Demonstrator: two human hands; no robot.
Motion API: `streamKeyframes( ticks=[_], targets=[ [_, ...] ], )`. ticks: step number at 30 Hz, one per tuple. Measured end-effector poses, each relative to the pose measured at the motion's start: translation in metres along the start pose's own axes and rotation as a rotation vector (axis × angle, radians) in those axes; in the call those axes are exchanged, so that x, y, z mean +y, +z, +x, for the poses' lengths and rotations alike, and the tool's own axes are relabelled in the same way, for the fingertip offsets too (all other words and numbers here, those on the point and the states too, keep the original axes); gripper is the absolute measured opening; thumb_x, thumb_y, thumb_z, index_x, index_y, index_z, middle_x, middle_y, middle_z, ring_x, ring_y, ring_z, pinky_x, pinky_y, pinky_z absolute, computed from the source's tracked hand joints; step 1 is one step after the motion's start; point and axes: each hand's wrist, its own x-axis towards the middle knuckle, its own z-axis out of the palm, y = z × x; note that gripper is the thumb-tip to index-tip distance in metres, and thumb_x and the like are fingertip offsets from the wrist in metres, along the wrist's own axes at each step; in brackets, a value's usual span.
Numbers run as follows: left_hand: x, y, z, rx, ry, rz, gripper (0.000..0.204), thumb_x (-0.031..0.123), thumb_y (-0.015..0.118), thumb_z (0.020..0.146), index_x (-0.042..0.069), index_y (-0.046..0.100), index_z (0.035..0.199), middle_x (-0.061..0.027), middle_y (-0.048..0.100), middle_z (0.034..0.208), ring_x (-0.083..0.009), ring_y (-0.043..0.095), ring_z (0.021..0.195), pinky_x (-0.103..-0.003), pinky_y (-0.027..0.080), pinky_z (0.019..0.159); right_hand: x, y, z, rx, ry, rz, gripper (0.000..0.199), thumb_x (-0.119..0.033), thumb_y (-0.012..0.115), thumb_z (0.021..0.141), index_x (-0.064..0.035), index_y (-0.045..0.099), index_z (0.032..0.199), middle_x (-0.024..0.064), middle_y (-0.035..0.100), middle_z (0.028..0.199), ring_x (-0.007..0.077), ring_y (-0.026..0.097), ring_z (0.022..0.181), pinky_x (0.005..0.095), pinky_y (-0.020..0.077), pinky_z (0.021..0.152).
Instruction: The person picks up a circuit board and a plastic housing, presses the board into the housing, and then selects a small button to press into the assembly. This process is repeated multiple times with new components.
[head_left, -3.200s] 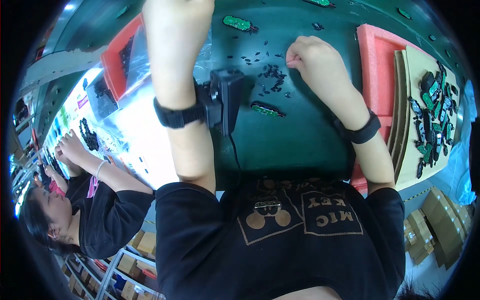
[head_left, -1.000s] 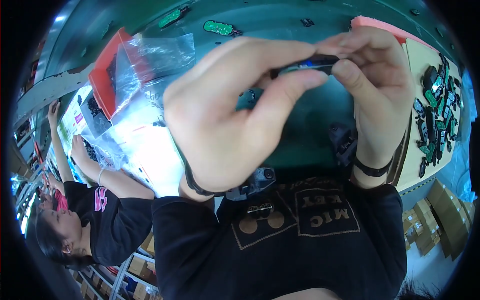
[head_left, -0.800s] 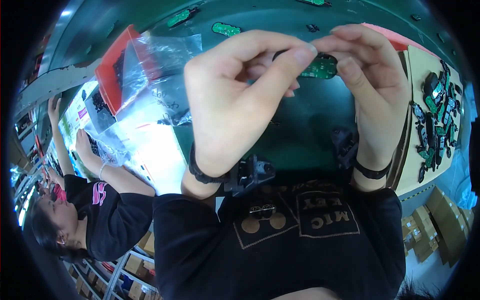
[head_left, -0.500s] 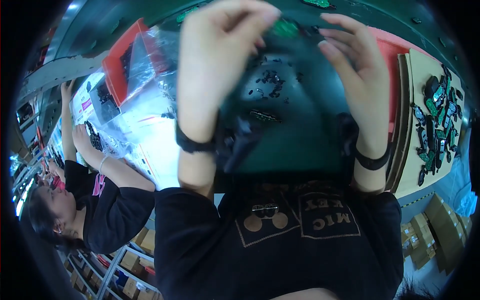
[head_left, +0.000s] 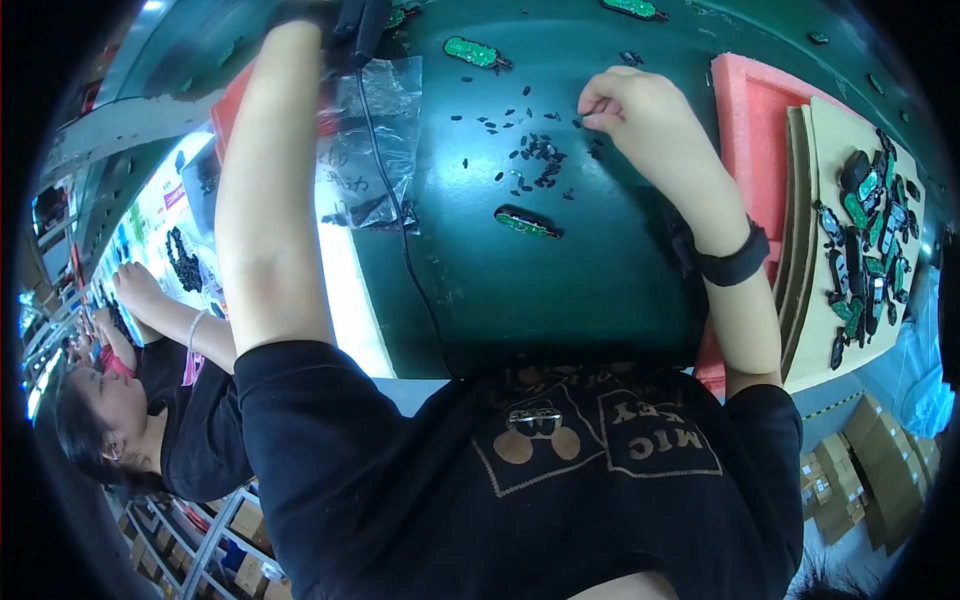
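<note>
My right hand (head_left: 638, 108) is over the green work surface (head_left: 560, 310), its thumb and fingers curled together in a pinch. Whatever it may hold is too small or hidden to make out. Small black parts (head_left: 540, 155) lie scattered to its left. Below them rests a black-edged oval piece with a green board (head_left: 527, 222); a similar green oval piece (head_left: 472, 52) lies farther up. My left forearm (head_left: 270, 170) stretches to the upper left, and its hand is past the top edge. A black cord (head_left: 392, 190) hangs beside that arm.
A pink foam tray (head_left: 735, 110) and stacked cardboard sheets (head_left: 812, 300) stand at the right, with a pile of green-and-black pieces (head_left: 870, 240) on top. Clear plastic bags (head_left: 390, 110) lie at the left. Another person (head_left: 190, 420) works beyond my left arm.
My left hand has moved up and left, out of the picture. My right hand has come left, and its spread fingers have curled together. The black cord now hangs across the surface.
</note>
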Motion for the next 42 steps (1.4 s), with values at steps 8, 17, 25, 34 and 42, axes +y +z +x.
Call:
streamKeyframes(
  ticks=[8, 17, 25, 34, 42],
  targets=[
    [0.07, 0.03, 0.065, 0.144, -0.534, 0.707, 0.023, 0.012, 0.075, 0.055, 0.003, 0.063, 0.073, -0.017, 0.062, 0.073, -0.0332, 0.06, 0.069, -0.035, 0.05, 0.063, 0.008, 0.011, -0.002, -0.016, 0.045, -0.127, 0.012, 0.002, 0.065, 0.069, 0.0013, 0.057, 0.077, 0.0113, 0.056, 0.072, 0.0225, 0.059, 0.064, 0.0308, 0.0472, 0.06],
    [0.102, 0.052, 0.094, 0.048, -1.042, -0.089, 0.021, 0.011, 0.075, 0.068, -0.002, 0.062, 0.078, -0.0084, 0.063, 0.066, -0.0159, 0.062, 0.06, -0.033, 0.05, 0.053, 0.004, 0.016, -0.002, 0.015, -0.047, -0.004, 0.013, 0.004, 0.065, 0.068, 0.001, 0.056, 0.078, 0.0113, 0.055, 0.072, 0.0219, 0.058, 0.064, 0.0312, 0.0471, 0.06],
    [0.177, 0.051, 0.109, 0.18, -1.026, 0.094, 0.016, 0.005, 0.073, 0.07, -0.002, 0.063, 0.079, -0.0045, 0.06, 0.061, -0.0133, 0.058, 0.049, -0.024, 0.045, 0.045, 0.006, 0.006, -0.007, 0.012, 0.028, -0.006, 0.015, 0.004, 0.065, 0.069, -0.0004, 0.057, 0.081, 0.0109, 0.056, 0.073, 0.0212, 0.059, 0.066, 0.0302, 0.047, 0.062],
    [0.291, 0.073, 0.077, 0.442, -0.826, -0.08, 0.015, -0.004, 0.065, 0.072, -0.003, 0.064, 0.088, -0.0037, 0.062, 0.068, -0.0075, 0.056, 0.059, -0.02, 0.044, 0.053, 0.0, 0.015, -0.004, 0.031, -0.123, -0.097, 0.01, 0.002, 0.065, 0.071, -0.0005, 0.059, 0.078, 0.0097, 0.056, 0.076, 0.0205, 0.059, 0.068, 0.0285, 0.0468, 0.063],
    [0.346, 0.121, 0.074, 0.671, -0.72, -0.617, 0.018, -0.001, 0.062, 0.079, -0.007, 0.063, 0.097, -0.0095, 0.064, 0.081, -0.0114, 0.061, 0.07, -0.019, 0.047, 0.062, -0.025, -0.036, -0.011, 0.365, -0.064, 0.451, 0.008, 0.009, 0.057, 0.079, 0.0057, 0.06, 0.086, 0.012, 0.063, 0.096, 0.016, 0.061, 0.083, 0.024, 0.0495, 0.074]
  ],
)
